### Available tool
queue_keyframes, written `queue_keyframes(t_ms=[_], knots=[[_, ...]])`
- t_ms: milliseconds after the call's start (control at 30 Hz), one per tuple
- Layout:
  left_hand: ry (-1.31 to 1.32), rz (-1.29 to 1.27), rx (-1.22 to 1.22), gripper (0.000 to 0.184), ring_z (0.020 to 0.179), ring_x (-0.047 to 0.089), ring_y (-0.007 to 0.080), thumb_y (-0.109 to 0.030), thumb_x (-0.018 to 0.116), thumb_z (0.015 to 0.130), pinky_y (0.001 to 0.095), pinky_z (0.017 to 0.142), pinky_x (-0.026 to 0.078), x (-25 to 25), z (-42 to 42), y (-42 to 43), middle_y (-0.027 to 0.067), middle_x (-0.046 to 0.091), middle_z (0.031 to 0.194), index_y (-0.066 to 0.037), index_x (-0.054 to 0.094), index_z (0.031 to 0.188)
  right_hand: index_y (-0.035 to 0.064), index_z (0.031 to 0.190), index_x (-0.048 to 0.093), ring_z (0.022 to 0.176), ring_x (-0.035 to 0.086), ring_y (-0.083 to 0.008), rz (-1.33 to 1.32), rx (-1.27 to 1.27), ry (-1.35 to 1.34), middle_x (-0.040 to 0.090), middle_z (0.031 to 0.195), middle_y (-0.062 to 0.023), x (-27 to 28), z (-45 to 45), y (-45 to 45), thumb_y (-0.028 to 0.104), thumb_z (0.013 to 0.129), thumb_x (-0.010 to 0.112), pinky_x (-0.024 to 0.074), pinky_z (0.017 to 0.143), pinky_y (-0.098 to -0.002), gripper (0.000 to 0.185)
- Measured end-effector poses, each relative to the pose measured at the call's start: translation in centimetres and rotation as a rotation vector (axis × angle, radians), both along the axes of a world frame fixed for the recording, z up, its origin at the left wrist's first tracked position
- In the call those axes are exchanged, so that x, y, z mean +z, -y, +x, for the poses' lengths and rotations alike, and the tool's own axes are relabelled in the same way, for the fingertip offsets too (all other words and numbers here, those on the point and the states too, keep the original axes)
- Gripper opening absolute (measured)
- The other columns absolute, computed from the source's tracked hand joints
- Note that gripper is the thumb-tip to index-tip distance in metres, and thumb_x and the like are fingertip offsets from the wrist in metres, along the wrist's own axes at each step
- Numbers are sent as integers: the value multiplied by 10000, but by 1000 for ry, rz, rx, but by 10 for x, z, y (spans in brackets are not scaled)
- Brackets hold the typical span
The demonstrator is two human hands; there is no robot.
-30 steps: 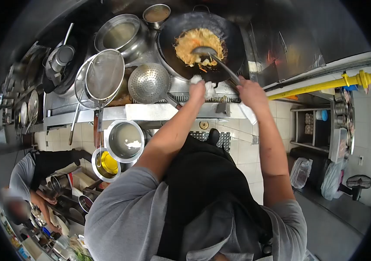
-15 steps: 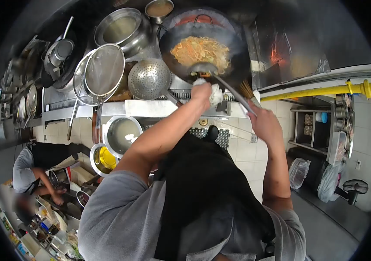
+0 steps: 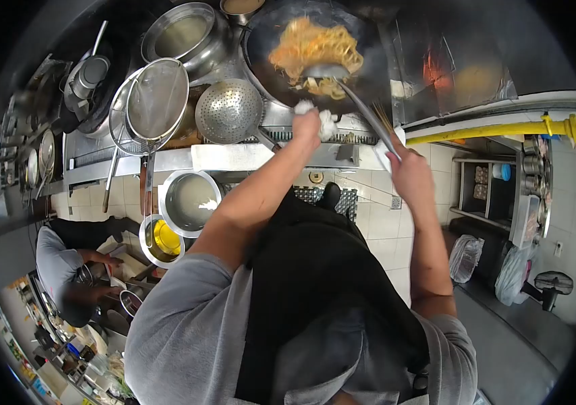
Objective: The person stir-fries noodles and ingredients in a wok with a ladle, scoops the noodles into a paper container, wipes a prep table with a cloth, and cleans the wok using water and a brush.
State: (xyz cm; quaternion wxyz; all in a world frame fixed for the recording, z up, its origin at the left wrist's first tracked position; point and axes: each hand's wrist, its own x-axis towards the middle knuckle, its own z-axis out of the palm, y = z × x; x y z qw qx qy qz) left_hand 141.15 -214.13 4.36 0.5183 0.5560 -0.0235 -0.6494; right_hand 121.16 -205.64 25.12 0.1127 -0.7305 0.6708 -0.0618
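My left hand is closed on a bunched white cloth at the near rim of a dark wok. Any wok handle under the cloth is hidden. Noodles with orange shreds are heaped in the wok, blurred by motion. My right hand grips the end of a long-handled metal ladle, whose bowl is in the wok against the near side of the noodles.
Left of the wok are a perforated skimmer, a mesh strainer and a steel pot. Below stand a pot of cloudy liquid and a bowl with yellow contents. A yellow pipe runs right. A co-worker bends at lower left.
The noodles have bunched up and shifted toward the far side of the wok. The ladle bowl has moved up with them, away from me. The co-worker's arms have changed position.
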Motion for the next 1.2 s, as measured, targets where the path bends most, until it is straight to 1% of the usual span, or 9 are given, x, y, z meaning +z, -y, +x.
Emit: queue_keyframes(t_ms=[133,533,667,733,900,1000,1067,1167,1200], knots=[[-180,1,83,223,806,679,287,-68,468,961,445,644,581,90,-6,-11,165,640,973,75,531,1120,209,1349,575,819,671,-399,171,76,-246,679,928,-214,62,-17,-1,266,939,587,536,752,-507,414],[239,-206,86,267,827,633,164,-68,553,895,330,687,525,1,-13,-87,84,650,1028,58,587,1127,111,1371,542,762,679,-412,-116,21,130,684,930,-254,-50,-21,9,189,933,617,544,687,-472,451],[25,-34,31,223,643,650,287,-141,557,916,485,541,525,23,10,5,153,643,843,77,586,957,143,1391,548,505,535,-158,104,-186,647,623,709,-111,-15,-26,-26,224,956,627,452,463,-331,450],[-169,-35,52,239,708,675,333,-118,527,955,508,630,571,-1,12,44,178,653,909,89,570,1066,83,1394,527,429,409,-55,314,-357,1001,555,692,-18,9,-13,-25,219,995,580,314,360,-208,425],[15,-22,-26,272,826,691,315,-132,509,966,487,702,588,-42,20,66,157,659,947,80,544,1132,99,1350,524,409,384,-79,852,-364,1918,501,669,-29,-34,-21,28,232,1022,513,298,323,-231,354],[-225,-108,-3,273,829,685,266,-193,470,991,485,738,581,-29,21,54,133,669,955,29,576,1110,77,1301,574,443,458,-108,669,-258,1364,569,690,-45,-98,-42,69,239,1008,531,364,370,-256,337],[-204,-115,53,271,812,685,265,-201,474,990,467,726,582,-3,28,29,130,669,949,20,586,1097,40,1237,610,494,493,-87,-331,252,174,620,716,-36,-124,-57,81,286,974,599,415,442,-262,360],[-96,-136,159,318,789,674,260,-204,528,961,427,642,566,1,30,-16,146,662,965,82,574,1092,4,1241,599,577,628,-203,-517,277,352,693,780,-102,-137,-71,68,301,928,660,503,562,-337,436],[-141,-153,185,300,743,672,258,-197,553,946,410,620,559,33,26,-46,148,667,919,86,581,1044,10,1278,589,757,692,-384,156,-161,697,710,835,-202,-99,-59,55,264,919,661,539,675,-419,445]])
